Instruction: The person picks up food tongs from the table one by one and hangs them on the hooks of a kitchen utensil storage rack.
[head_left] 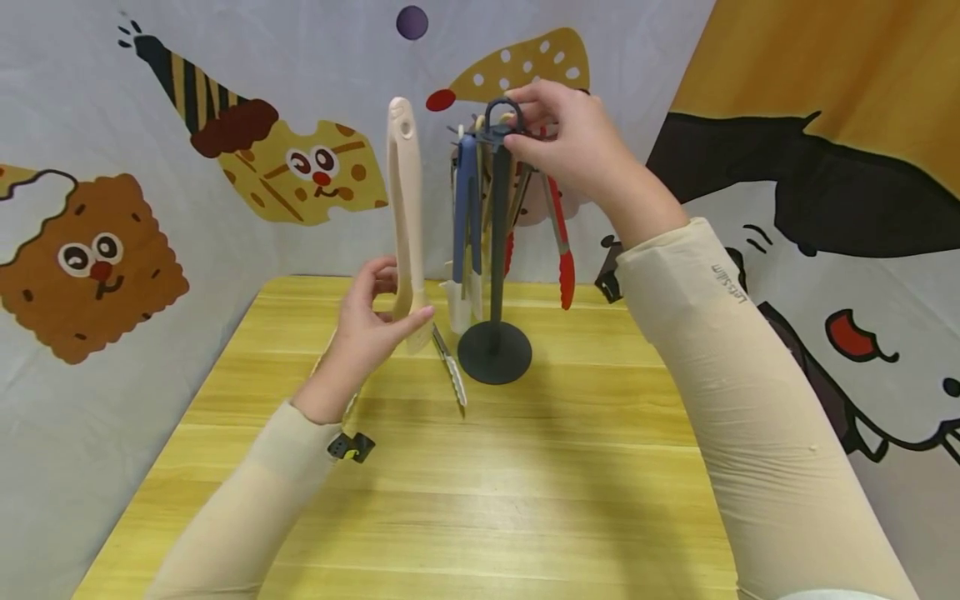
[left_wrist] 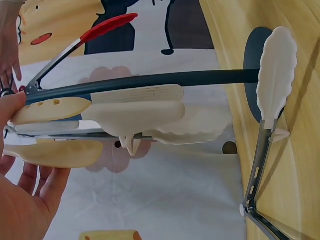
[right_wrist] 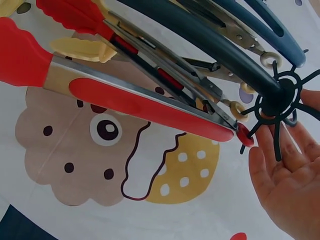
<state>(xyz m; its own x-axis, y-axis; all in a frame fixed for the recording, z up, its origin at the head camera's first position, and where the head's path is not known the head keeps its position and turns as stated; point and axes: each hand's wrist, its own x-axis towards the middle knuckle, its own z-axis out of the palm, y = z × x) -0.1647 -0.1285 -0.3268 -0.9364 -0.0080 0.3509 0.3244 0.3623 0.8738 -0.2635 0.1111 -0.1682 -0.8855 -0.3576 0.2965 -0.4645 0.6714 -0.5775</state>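
My left hand [head_left: 367,325] holds a pair of beige tongs [head_left: 408,183] upright by the lower end, thumb on one side and fingers on the other. In the left wrist view, the rounded tong heads [left_wrist: 65,152] lie between thumb and fingers. With my right hand [head_left: 566,133] I grip the top of a dark utensil stand [head_left: 497,242], by its ring of hooks [right_wrist: 277,102]. Several tongs hang there, among them blue-handled tongs [head_left: 467,200] and red-tipped tongs [head_left: 564,250]. The beige tongs are left of the stand, apart from it in the head view.
Another pair of tongs with white scalloped heads [left_wrist: 277,70] lies on the wooden table [head_left: 525,500], beside the stand's round base [head_left: 495,354]. Behind the table hangs a cloth [head_left: 225,208] printed with cartoon food.
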